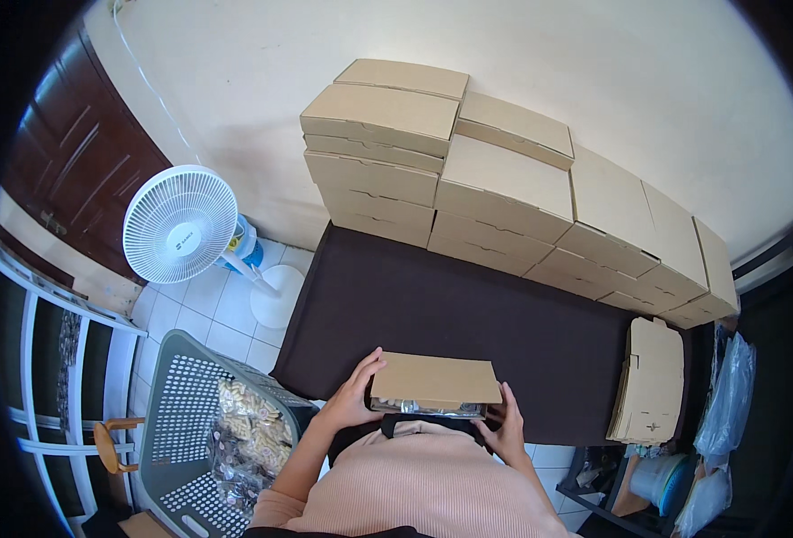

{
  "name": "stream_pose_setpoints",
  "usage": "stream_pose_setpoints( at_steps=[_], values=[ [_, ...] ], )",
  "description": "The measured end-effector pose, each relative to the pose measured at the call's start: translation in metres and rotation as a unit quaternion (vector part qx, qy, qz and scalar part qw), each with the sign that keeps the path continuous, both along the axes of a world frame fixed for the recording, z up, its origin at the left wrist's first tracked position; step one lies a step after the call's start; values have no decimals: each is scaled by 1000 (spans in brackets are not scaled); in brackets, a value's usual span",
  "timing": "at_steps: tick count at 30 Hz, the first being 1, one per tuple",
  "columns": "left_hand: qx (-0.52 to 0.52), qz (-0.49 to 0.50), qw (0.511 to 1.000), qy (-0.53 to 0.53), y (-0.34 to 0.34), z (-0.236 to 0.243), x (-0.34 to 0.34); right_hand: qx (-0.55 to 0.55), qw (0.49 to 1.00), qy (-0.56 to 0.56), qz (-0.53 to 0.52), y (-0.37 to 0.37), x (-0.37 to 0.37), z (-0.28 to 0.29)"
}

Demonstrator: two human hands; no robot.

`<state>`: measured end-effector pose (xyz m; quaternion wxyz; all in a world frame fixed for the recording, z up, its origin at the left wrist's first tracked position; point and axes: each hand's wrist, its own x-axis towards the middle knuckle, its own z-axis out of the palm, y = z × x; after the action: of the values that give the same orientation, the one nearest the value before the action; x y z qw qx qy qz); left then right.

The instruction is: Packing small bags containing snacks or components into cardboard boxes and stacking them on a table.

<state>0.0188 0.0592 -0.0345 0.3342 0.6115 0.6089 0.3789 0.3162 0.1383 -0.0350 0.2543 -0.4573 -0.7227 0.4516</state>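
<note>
A brown cardboard box sits at the near edge of the dark table, close against my body. Its top flap is down, but a gap along the near side shows clear packaging and pale pieces inside. My left hand grips the box's left end, fingers at the far corner. At the right end, my right hand holds the near corner, with its fingers partly hidden behind the box.
Closed cardboard boxes are stacked along the table's far side. Flat cardboard lies at the right. A grey-green basket with bagged pale pieces stands left, near a white fan. Clear plastic bags hang at far right.
</note>
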Motion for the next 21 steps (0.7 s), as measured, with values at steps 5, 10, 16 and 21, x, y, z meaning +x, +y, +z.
stream_pose_setpoints(
  at_steps=[5,10,16,21],
  values=[
    [31,-2,1000,2,27,-5,-5,58,998,-15,1,28,-15,2],
    [41,0,999,2,67,-6,-17,105,994,0,-37,65,-39,25],
    [-8,-17,995,-97,94,-6,-24,111,992,64,-17,89,-46,30],
    [49,-30,998,-22,101,-9,-31,109,994,13,-21,95,-41,16]
  ],
)
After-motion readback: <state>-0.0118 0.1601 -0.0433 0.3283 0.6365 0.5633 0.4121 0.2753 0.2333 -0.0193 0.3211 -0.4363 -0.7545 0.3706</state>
